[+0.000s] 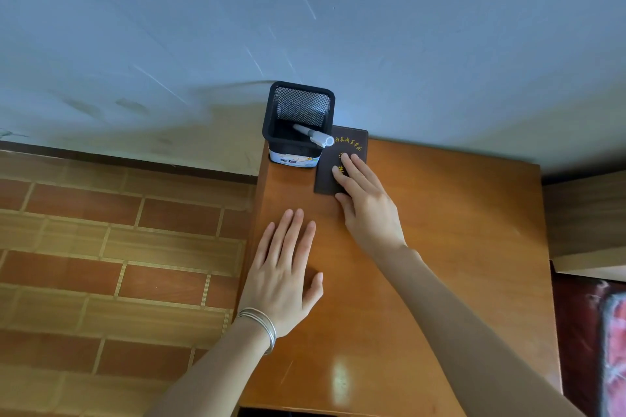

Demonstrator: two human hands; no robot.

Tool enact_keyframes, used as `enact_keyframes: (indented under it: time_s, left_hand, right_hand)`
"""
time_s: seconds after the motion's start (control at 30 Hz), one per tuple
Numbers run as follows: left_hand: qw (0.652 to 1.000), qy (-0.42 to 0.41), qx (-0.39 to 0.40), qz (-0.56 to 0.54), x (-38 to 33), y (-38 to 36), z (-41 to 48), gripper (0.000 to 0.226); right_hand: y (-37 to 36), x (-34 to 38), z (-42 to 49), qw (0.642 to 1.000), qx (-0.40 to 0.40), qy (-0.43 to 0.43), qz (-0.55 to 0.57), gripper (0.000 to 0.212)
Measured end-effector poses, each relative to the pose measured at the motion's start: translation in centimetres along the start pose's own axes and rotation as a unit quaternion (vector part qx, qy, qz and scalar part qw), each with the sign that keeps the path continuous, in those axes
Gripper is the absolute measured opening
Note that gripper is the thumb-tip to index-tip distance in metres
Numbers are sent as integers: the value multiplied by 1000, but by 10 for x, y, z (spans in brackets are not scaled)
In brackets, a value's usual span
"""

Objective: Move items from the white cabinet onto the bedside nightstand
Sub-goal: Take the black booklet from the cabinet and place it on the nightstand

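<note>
Glossy orange-brown wooden nightstand (440, 247): far left corner taken, right half bare. Black square wire-mesh pen holder (298, 118) at that corner by the wall, white marker (313, 135) leaning inside. Dark maroon gold-lettered booklet (333, 166) touching its right side. Right hand (364, 203) flat, fingers straight, pressing booklet. Left hand (286, 278) flat, relaxed near left edge.

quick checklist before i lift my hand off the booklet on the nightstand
1. Booklet lies flat on the nightstand: ok.
2. Booklet well inside the side edges: ok.
3. Right hand straight-fingered on the booklet, not gripping: ok.
4. Left hand flat on the top, holding nothing: ok.
5. Pen holder upright, marker inside: ok.
6. Gap between booklet and pen holder: cannot tell, the marker overlaps that spot.
</note>
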State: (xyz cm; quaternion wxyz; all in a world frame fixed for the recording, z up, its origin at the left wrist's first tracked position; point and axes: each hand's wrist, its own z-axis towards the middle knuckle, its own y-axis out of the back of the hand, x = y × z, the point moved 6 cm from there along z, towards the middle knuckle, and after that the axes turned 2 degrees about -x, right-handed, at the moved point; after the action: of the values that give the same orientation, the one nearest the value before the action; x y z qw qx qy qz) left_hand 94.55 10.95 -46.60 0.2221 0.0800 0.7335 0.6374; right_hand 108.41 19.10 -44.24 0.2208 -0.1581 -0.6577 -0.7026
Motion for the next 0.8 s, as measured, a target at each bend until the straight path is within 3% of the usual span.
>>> enact_keyframes:
  time_s: [0.23,0.33,0.6,0.7,0.8]
  left_hand:
    - [1000,5,30,2,0,0,-1,69]
    - [998,12,62,-4,0,9,5,67]
    - [977,-63,195,52,-11,118,10,56]
    - [978,-96,174,63,-45,183,10,52]
    - [988,-132,71,33,-91,261,6,51]
  right_hand:
    - [11,-1,15,989,112,-47,80,42]
    - [42,11,14,985,101,-61,130,41]
    - [183,37,-33,987,132,-72,49,37]
    - [251,53,-61,990,119,-68,-10,39]
    - [317,78,-85,994,75,-53,-66,39]
